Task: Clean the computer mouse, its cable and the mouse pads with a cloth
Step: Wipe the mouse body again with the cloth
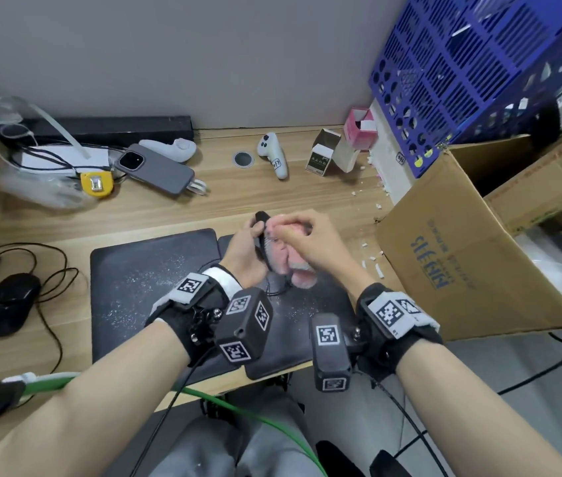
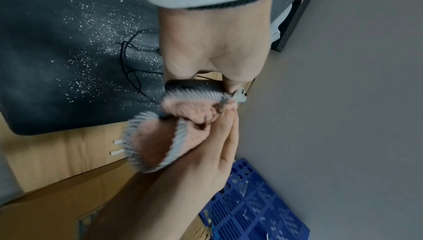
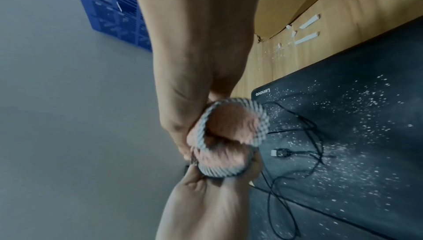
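My left hand (image 1: 246, 247) grips a small black computer mouse (image 1: 261, 220) and holds it up above the two dark mouse pads (image 1: 142, 270). My right hand (image 1: 302, 232) pinches a pink cloth (image 1: 291, 266) with a grey stitched edge against the mouse. In the left wrist view the cloth (image 2: 155, 140) is bunched under the mouse (image 2: 194, 88). The thin black cable (image 3: 304, 153) hangs down and lies looped on the right pad (image 3: 366, 153), and its USB plug (image 3: 280, 153) lies there too. White specks cover both pads.
A second black mouse (image 1: 9, 302) with a coiled cable lies at the left. An open cardboard box (image 1: 462, 256) and a blue crate (image 1: 479, 63) crowd the right. A phone (image 1: 155, 168), a white controller (image 1: 272, 153) and small cartons sit at the back. White scraps (image 1: 376, 266) dot the desk.
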### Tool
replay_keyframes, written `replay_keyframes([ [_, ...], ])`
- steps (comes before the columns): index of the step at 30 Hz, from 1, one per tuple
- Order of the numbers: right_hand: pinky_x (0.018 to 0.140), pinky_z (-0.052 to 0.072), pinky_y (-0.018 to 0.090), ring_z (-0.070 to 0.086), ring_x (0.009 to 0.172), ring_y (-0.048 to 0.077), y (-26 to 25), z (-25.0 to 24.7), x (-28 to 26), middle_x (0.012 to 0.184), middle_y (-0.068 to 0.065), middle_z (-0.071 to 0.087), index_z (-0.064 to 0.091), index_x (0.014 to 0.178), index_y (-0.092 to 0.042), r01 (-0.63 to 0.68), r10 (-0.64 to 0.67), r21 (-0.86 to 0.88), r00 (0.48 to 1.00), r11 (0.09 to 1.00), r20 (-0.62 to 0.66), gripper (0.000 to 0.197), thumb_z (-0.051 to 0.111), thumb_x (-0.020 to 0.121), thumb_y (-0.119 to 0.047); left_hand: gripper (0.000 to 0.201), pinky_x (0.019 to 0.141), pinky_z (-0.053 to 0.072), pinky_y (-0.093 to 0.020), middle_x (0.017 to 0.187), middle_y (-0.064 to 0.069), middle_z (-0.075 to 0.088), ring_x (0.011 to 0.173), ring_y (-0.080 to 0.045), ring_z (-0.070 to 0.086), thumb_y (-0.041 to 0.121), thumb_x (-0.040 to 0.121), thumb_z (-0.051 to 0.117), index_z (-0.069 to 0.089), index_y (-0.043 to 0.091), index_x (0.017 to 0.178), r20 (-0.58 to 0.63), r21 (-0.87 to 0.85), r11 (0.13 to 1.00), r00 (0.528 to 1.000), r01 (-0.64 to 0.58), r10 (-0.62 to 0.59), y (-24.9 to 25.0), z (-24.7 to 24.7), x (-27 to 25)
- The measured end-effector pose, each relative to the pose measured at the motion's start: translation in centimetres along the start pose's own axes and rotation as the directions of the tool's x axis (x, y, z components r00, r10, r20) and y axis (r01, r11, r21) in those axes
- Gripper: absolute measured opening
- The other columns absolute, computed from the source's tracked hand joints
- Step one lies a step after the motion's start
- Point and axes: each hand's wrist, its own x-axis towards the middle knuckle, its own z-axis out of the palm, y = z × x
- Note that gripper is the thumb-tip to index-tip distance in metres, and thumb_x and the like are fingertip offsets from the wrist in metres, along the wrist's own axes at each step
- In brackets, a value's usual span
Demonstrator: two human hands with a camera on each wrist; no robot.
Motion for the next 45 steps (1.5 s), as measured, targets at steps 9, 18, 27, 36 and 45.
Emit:
replay_keyframes([
  [9, 0.067, 0.042, 0.009, 0.060, 0.083, -0.002, 0.2, -0.6, 0.6, 0.088, -0.010, 0.068, 0.071, 0.086, -0.024, -0.041, 0.034, -0.057, 0.993, 0.998, -0.112, 0.004, 0.067, 0.087, -0.022, 0.035, 0.091, 0.049, -0.044, 0.123, -0.021, 0.057, 0.100, -0.032, 0.058, 0.015, 0.100, 0.033, 0.051, 0.007, 0.128, 0.137, 0.085, 0.991, 0.984, 0.104, -0.115, -1.4, -0.4, -1.5],
  [18, 0.083, 0.052, 0.026, 0.063, 0.094, 0.009, 1.0, 2.0, -0.6, 0.093, -0.014, 0.067, 0.066, 0.074, -0.040, 0.007, -0.006, -0.126, 1.000, 0.992, 0.007, 0.014, 0.074, 0.077, -0.029, 0.044, 0.077, 0.057, -0.047, 0.133, -0.019, 0.055, 0.104, -0.034, 0.063, 0.017, 0.099, 0.035, 0.042, 0.018, 0.143, -0.047, -0.031, 0.999, 0.998, 0.042, -0.043, -1.3, -1.8, 0.1],
  [27, 0.087, 0.053, 0.035, 0.064, 0.092, 0.011, 0.7, 0.4, 1.9, 0.089, -0.009, 0.067, 0.063, 0.079, -0.026, -0.095, 0.084, -0.043, 0.975, 0.995, -0.204, 0.009, 0.069, 0.086, -0.024, 0.037, 0.086, 0.055, -0.036, 0.118, -0.017, 0.061, 0.096, -0.025, 0.064, 0.011, 0.101, 0.030, 0.050, 0.010, 0.132, 0.168, 0.118, 0.992, 0.983, 0.051, -0.070, -1.5, -1.9, -2.5],
  [36, 0.077, 0.047, 0.020, 0.062, 0.089, 0.002, 1.5, 2.3, -1.2, 0.103, -0.011, 0.065, 0.059, 0.109, -0.025, -0.026, 0.030, -0.137, 0.999, 0.990, 0.026, 0.026, 0.069, 0.086, -0.031, 0.039, 0.087, 0.054, -0.044, 0.124, -0.020, 0.058, 0.104, -0.032, 0.061, 0.020, 0.102, 0.033, 0.042, 0.010, 0.139, -0.040, 0.037, 0.999, 0.999, -0.005, 0.007, -0.6, -2.8, -0.6],
  [45, 0.064, 0.055, 0.028, 0.066, 0.084, 0.015, 3.2, 0.1, -1.5, 0.092, -0.004, 0.065, 0.056, 0.097, -0.017, -0.177, 0.176, -0.009, 0.981, 0.984, -0.085, 0.009, 0.062, 0.091, -0.021, 0.035, 0.087, 0.049, -0.040, 0.110, -0.009, 0.060, 0.093, -0.024, 0.059, 0.014, 0.102, 0.036, 0.051, 0.017, 0.133, -0.013, 0.026, 0.998, 0.998, -0.065, 0.065, 0.3, -1.9, -0.7],
])
